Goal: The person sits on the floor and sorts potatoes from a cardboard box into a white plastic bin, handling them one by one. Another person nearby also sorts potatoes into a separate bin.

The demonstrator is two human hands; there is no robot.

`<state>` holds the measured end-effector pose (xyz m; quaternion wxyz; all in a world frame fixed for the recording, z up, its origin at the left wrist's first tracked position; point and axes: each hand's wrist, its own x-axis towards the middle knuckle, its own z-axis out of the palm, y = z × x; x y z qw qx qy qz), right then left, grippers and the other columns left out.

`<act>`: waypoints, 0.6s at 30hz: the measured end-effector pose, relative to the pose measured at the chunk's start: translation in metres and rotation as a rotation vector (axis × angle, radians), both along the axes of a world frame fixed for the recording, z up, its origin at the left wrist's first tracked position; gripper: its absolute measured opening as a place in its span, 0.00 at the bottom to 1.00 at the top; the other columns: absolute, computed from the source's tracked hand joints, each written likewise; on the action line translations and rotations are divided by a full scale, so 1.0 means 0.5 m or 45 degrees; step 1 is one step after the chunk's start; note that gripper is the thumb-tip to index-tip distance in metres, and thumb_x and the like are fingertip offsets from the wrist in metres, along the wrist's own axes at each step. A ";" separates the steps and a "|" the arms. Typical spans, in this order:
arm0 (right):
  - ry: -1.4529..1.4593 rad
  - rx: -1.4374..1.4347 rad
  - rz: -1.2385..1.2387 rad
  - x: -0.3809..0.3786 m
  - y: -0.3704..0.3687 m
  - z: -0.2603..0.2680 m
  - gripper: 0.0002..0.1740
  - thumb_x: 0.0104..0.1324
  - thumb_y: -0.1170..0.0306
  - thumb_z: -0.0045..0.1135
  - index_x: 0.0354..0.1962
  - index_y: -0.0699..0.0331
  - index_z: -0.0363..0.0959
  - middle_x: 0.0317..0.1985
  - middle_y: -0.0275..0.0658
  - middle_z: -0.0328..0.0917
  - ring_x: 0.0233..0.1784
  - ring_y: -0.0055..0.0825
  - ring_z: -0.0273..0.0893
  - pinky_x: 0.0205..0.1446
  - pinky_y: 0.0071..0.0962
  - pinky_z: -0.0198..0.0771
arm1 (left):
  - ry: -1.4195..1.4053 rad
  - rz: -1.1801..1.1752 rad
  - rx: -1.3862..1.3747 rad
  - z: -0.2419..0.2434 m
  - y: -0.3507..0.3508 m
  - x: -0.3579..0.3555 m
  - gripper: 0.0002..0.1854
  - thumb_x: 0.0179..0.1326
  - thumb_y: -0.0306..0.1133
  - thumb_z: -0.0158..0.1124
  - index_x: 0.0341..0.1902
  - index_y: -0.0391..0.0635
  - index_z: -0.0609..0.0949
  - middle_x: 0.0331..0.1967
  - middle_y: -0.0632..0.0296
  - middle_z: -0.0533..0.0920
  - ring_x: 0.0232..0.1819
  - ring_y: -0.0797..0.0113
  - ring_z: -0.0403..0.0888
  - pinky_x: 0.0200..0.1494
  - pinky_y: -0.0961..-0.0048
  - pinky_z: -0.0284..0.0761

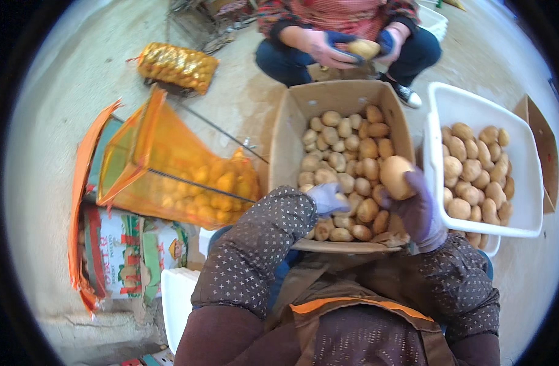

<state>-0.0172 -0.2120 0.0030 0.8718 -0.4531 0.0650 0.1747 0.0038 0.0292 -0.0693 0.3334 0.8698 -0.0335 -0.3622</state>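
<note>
Before me stands an open cardboard box [343, 94] with many loose potatoes [346, 160] lying in it. My right hand [421, 215], in a purple glove, grips a large pale potato [397, 177] above the box's right side. My left hand [326, 199], in a light lilac glove, reaches down among the potatoes near the box's front left. Its fingers touch potatoes there, but blur hides whether they are closed around one. Dark patterned sleeve covers reach up both my forearms.
At right, a white plastic tub [483, 103] of potatoes rests over another container. Left, an orange mesh sack [169, 137], partly filled, hangs open on a frame. A full mesh sack [176, 66] lies behind. Opposite sits a person whose gloved hands [327, 48] hold a potato [363, 48].
</note>
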 end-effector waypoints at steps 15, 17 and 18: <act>-2.028 -0.411 -0.320 0.093 0.548 0.444 0.26 0.64 0.58 0.60 0.51 0.71 0.72 0.51 0.57 0.71 0.58 0.52 0.69 0.61 0.41 0.66 | -0.107 0.921 -1.592 0.138 0.088 -0.045 0.18 0.70 0.42 0.52 0.55 0.41 0.74 0.45 0.56 0.79 0.33 0.76 0.79 0.25 0.79 0.78; -2.186 -0.362 -0.507 0.085 0.537 0.427 0.20 0.59 0.66 0.65 0.46 0.66 0.74 0.39 0.48 0.78 0.48 0.43 0.78 0.49 0.35 0.74 | -0.400 0.838 -1.541 0.137 0.087 -0.040 0.18 0.72 0.41 0.49 0.55 0.40 0.74 0.45 0.56 0.79 0.33 0.74 0.80 0.24 0.78 0.78; -2.181 -0.366 -0.381 0.083 0.502 0.401 0.19 0.57 0.66 0.65 0.44 0.67 0.76 0.42 0.49 0.78 0.48 0.49 0.77 0.52 0.36 0.72 | -0.679 0.765 -1.387 0.142 0.085 -0.042 0.18 0.72 0.40 0.48 0.56 0.40 0.74 0.44 0.56 0.79 0.33 0.74 0.80 0.23 0.78 0.78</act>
